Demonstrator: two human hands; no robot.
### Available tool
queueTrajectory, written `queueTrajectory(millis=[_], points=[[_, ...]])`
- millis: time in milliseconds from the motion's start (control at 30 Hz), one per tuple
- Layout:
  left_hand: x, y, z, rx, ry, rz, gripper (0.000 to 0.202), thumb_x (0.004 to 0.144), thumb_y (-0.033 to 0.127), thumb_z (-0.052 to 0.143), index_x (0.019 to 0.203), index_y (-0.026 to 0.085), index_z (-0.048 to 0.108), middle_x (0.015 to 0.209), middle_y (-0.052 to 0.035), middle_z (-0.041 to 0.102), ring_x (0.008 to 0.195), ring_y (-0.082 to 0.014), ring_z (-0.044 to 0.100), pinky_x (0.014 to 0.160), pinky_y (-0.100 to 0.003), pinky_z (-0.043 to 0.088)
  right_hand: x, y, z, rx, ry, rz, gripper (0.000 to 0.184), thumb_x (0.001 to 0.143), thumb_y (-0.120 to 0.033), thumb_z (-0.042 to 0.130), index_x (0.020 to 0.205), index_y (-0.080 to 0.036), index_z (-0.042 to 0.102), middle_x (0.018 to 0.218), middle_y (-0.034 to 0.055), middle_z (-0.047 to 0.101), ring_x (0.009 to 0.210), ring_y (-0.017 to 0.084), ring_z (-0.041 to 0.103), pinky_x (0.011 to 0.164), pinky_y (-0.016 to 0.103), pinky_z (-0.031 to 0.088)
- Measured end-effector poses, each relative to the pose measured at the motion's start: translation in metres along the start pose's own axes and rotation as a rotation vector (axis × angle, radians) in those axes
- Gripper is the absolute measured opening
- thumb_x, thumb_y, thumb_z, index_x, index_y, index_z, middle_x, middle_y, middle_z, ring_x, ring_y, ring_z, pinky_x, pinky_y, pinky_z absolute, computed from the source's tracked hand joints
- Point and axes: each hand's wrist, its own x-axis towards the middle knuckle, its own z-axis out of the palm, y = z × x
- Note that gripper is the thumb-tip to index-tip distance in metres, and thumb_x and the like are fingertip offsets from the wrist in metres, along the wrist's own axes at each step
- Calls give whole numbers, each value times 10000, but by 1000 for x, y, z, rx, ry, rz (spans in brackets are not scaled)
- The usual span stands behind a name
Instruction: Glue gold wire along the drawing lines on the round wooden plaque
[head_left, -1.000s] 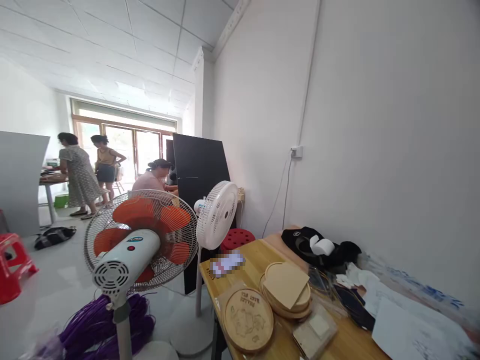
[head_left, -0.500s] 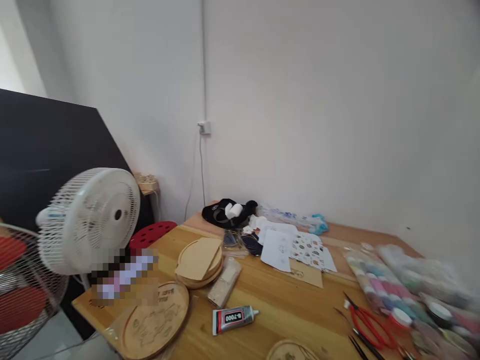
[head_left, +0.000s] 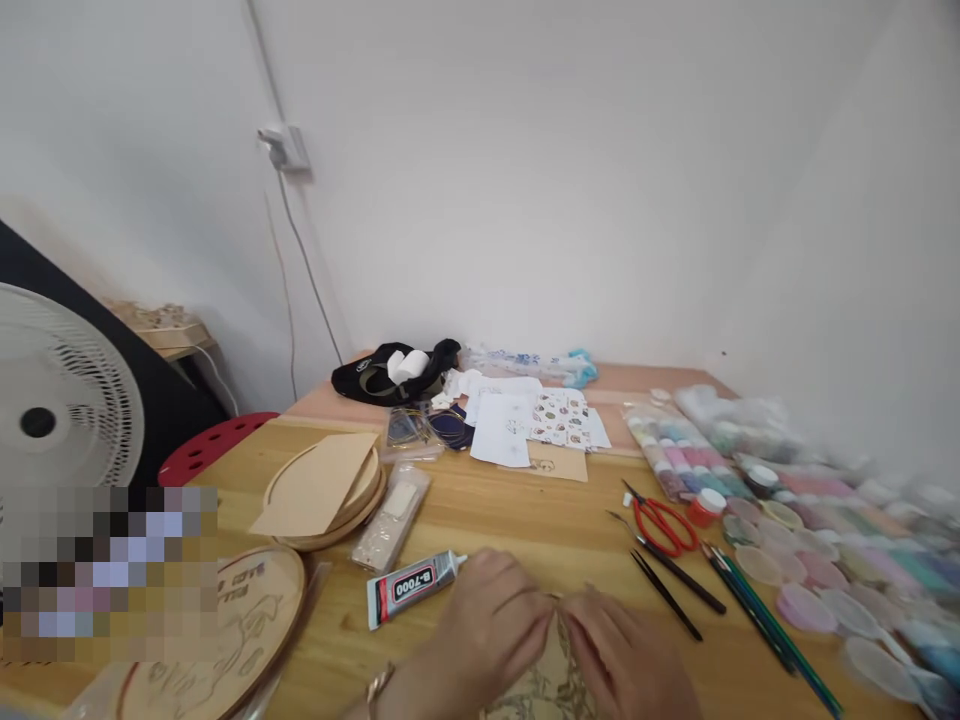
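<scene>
My left hand [head_left: 491, 620] is at the bottom middle, its fingers bent and pressed together. Close beside it, my right hand [head_left: 626, 655] has its fingers pinched too, and the two sets of fingertips nearly meet. Whatever lies between the fingertips is too small and blurred to name. Under and between the hands is a light wooden piece [head_left: 546, 685] with dark drawn lines, partly covered by them. A silver and black tube of B-7000 glue [head_left: 414, 588] lies just left of my left hand. Black tweezers [head_left: 666, 595] rest to the right of my right hand.
Red-handled pliers [head_left: 660, 525], coloured pencils [head_left: 772, 625] and small round tubs [head_left: 806, 608] lie on the right. Wooden discs [head_left: 322, 490] are stacked left, with a drawn round plaque [head_left: 225, 640] in front. Papers [head_left: 502, 430] and a black bag [head_left: 367, 380] sit by the wall.
The view has turned right and downward. Both my hands now show over the wooden piece at the bottom, where no hands were in view before.
</scene>
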Motion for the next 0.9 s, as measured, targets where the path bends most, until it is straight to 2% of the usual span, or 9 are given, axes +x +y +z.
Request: queueTrajectory(millis=[100,233,300,633,800,900], points=[[10,-14,7,-17,-3,14,92,898,108,517,877,165,586,706,-15,626,669,-139,500,618,-288,377,13,12,10,-41,52,2,207,958,-158,391,878,-191,579,694,17,682,586,139,643,535,257,496],[-1,-22,11,-30,-39,-5,86,890,105,539,891,164,602,713,-19,637,679,-146,506,635,-299,388,12,12,17,-4,19,57,173,926,-136,433,884,-194,590,729,28,694,632,149,652,573,268,511],[-6,-23,11,-41,-59,5,71,886,105,558,901,160,600,714,-19,641,686,-150,512,638,-300,391,9,11,17,35,-37,90,164,910,-118,453,873,-197,592,727,23,689,644,147,648,583,265,508],[-6,-24,8,-115,-111,-19,124,866,81,603,966,152,581,774,-33,667,725,-154,535,670,-299,408,8,11,17,109,-40,142,133,872,-79,505,896,-190,576,750,22,693,642,119,622,650,248,518],[-6,-25,5,-106,-162,-17,109,881,104,592,974,160,578,790,-31,666,735,-154,532,681,-302,409,6,13,18,121,-70,149,117,876,-95,521,887,-195,581,753,24,699,666,125,637,640,245,515],[-6,-24,6,-102,-152,-39,68,880,117,600,931,160,587,769,-22,660,726,-151,532,677,-300,402,5,13,18,109,-77,158,116,870,-90,529,887,-189,588,741,26,697,652,126,635,621,244,510]])
